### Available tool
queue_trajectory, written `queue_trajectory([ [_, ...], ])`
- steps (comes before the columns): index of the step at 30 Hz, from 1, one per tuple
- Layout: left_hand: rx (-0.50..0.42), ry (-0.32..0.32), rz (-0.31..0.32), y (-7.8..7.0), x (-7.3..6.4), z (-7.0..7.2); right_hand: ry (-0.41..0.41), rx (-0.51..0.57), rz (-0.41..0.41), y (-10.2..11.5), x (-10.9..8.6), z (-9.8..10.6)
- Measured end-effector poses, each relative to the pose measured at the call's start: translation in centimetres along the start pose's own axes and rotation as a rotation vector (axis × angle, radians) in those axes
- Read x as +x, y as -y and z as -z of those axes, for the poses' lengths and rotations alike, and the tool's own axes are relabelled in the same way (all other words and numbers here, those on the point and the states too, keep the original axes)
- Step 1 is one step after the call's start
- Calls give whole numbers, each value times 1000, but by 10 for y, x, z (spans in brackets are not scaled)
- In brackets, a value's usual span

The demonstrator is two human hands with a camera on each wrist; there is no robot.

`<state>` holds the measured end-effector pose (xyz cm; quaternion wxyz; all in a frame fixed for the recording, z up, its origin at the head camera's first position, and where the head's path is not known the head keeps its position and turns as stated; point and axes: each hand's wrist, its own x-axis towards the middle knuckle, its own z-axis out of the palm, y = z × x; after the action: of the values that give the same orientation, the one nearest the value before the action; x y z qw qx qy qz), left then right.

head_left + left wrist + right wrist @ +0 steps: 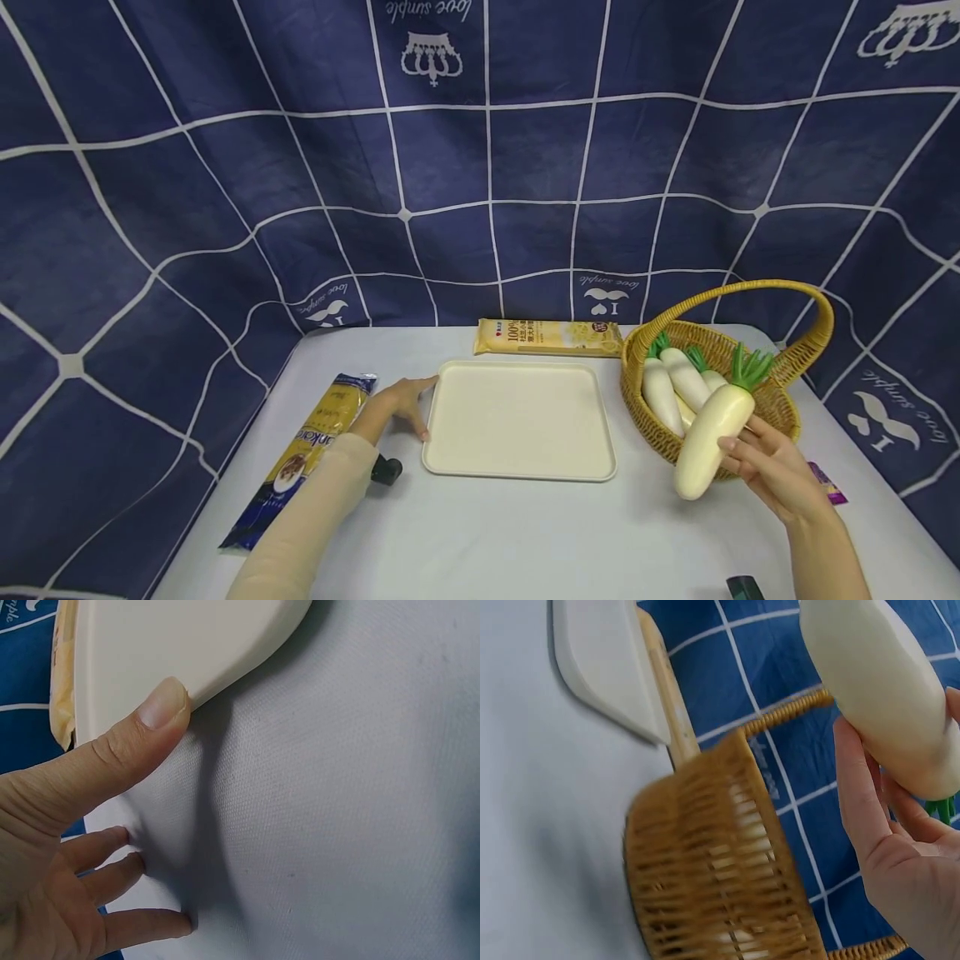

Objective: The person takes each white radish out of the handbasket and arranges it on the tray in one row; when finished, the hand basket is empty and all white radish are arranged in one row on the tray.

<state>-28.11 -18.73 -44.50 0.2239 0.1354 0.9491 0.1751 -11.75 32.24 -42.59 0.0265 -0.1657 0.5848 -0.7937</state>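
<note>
A white radish with green leaves (711,442) is gripped by my right hand (776,473) over the front of a wicker basket (637,417). In the right wrist view, fingers and thumb wrap around the lower body of the radish (889,682), beside the basket's side (712,885). Inside the basket lie several more white radishes (662,392). My left hand (401,404) is at the left edge of a cream rectangular tray (517,421). Its thumb rests against the tray's corner in the left wrist view, with the other fingers spread over the tablecloth.
A yellow pasta packet (547,337) lies behind the tray. Left of it is a blue and yellow pasta bag (307,450), partly behind the left sleeve (315,508). A small purple packet (827,483) lies right of the basket, whose tall handle (750,286) arches up.
</note>
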Motion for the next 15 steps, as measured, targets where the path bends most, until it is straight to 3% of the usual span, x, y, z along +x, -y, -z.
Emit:
queue_trajectory([
  [5,-4,-6,-10,0,0,0,14,-40,-2,-6,0,-17],
  [15,-27,6,17,-2,-1,0,149,-45,37,-16,11,-47],
])
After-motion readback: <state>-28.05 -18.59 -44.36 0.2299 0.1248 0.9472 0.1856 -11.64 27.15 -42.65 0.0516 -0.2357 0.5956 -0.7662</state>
